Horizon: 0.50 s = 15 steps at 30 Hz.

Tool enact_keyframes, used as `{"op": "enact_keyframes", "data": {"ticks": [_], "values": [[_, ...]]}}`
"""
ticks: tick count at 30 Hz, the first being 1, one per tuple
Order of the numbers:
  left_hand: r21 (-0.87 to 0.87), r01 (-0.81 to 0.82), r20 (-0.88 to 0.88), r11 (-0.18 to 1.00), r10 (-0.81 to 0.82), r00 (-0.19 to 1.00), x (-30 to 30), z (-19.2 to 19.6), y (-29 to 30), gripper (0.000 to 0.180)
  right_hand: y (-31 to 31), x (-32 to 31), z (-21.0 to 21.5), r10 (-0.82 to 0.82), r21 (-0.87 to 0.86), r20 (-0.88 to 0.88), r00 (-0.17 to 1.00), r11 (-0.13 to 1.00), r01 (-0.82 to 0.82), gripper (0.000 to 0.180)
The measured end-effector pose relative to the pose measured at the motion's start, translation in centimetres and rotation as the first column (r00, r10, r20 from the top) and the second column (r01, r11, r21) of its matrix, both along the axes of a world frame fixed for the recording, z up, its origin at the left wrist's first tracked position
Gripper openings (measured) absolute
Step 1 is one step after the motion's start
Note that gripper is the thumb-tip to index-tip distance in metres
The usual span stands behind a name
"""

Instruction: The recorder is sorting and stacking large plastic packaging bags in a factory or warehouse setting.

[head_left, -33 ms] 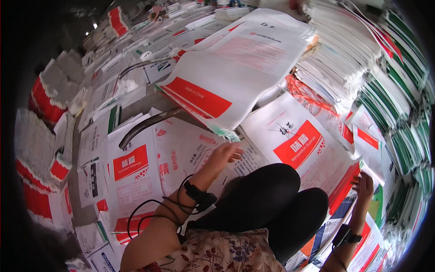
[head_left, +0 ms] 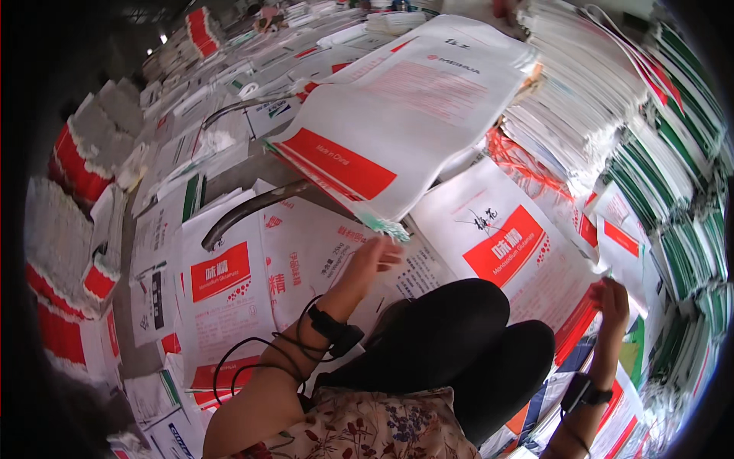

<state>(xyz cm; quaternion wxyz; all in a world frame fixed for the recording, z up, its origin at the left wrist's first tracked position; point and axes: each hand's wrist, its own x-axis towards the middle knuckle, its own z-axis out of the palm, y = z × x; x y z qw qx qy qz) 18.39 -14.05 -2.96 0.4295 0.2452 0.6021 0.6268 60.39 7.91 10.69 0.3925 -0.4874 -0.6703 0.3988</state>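
My left hand is just below the frayed green-white corner of a raised stack of flat white woven sacks with a red band. Its fingers are loosely bent and apart, with nothing seen in them. At the right, my right hand has its fingers pressed together at the near right corner of another white-and-red printed sack, which lies on a pile beyond my knees. The fingertips are partly hidden at that corner.
Curved dark metal bars stick out left of the raised stack. Tall piles of folded sacks rise at the right, with orange-red twine at their foot. More sack bundles stand at the far left. A cable loops by my left forearm.
The fingers of my right hand have drawn together at the sack's corner. My left hand has shifted slightly, its fingers a little more bent.
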Motion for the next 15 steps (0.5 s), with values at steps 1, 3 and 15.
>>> {"op": "enact_keyframes", "data": {"ticks": [1,3,15], "values": [[0.006,-0.197,0.168,0.980,0.193,0.967,-0.8,0.3,-0.1,0.050,0.1,-3.5,1.5,0.119,0.037,0.010,0.993,0.992,-0.119,0.026],[0.030,-0.279,0.225,0.960,0.266,0.937,-2.4,2.7,0.3,0.059,0.0,-10.4,2.5,0.322,0.251,0.178,0.930,0.899,-0.360,0.024],[0.374,-0.393,0.476,0.840,0.190,0.859,-5.7,4.5,1.1,0.043,-6.1,-35.9,-2.2,0.717,0.377,0.366,0.593,0.469,-0.799,0.022]]}}
